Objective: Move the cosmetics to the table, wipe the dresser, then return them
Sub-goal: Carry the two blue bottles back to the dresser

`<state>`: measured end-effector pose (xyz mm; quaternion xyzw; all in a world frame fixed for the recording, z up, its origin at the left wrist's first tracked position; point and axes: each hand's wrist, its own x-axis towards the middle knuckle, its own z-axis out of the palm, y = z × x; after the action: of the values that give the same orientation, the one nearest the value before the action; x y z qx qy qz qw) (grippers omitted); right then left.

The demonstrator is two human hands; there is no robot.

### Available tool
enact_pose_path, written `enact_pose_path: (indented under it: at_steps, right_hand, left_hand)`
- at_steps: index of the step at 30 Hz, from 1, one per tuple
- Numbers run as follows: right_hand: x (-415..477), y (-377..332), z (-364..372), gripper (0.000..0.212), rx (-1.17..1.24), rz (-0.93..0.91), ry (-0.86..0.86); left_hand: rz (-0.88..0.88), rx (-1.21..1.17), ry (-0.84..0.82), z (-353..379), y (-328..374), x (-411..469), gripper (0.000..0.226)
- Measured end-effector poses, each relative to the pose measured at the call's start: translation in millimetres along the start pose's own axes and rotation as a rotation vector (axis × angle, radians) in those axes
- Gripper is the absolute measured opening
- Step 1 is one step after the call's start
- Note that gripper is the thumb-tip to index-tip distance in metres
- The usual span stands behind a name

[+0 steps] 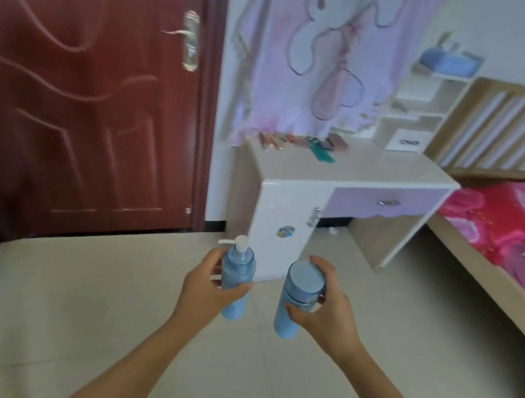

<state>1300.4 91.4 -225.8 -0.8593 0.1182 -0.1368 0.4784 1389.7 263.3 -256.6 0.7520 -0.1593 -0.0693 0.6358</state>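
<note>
My left hand [205, 284] grips a light blue pump bottle [236, 281] with a white pump head, held upright over the floor. My right hand [322, 309] grips a light blue capped bottle [298, 300], also upright. Both bottles hang in front of me, short of the white and lilac dresser [357, 166]. Along the back of the dresser top lie several small cosmetics [295, 141], among them lipsticks, a green comb and a flat case.
A dark red door [82, 82] stands at the left. A pink cloth with a cartoon print [327, 53] hangs over the dresser. A small shelf unit [417, 113] rises on the dresser's right. A bed with red bedding [510, 223] fills the right side. Pale tiled floor [96, 310] lies below.
</note>
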Motion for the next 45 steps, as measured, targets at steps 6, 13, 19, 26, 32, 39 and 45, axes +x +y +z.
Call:
enact_pose_path:
  at_steps: [6, 13, 19, 26, 32, 39, 45]
  right_hand:
    - [-14, 60, -87, 0.07, -0.03, 0.118, 0.15]
    - [0, 105, -135, 0.073, -0.048, 0.199, 0.291]
    - [81, 128, -169, 0.075, -0.067, 0.197, 0.367]
    - [209, 141, -198, 0.071, -0.079, 0.233, 0.345]
    - [273, 173, -206, 0.072, -0.088, 0.297, 0.322]
    - [325, 224, -236, 0.071, -0.053, 0.331, 0.3]
    - [399, 273, -282, 0.071, -0.009, 0.281, 0.256]
  left_hand:
    - [-0.045, -0.048, -0.136, 101, 3, 20, 0.047]
    - [-0.082, -0.073, -0.226, 164, -3, 66, 0.051]
    - [-0.028, -0.079, -0.221, 197, -8, 159, 0.046]
    - [-0.043, -0.207, -0.158, 224, -2, 293, 0.047]
    - [-0.099, -0.26, -0.162, 259, -21, 358, 0.055]
    - [-0.112, -0.184, -0.175, 311, -31, 399, 0.051]
    - [-0.08, -0.15, -0.108, 367, -20, 466, 0.051]
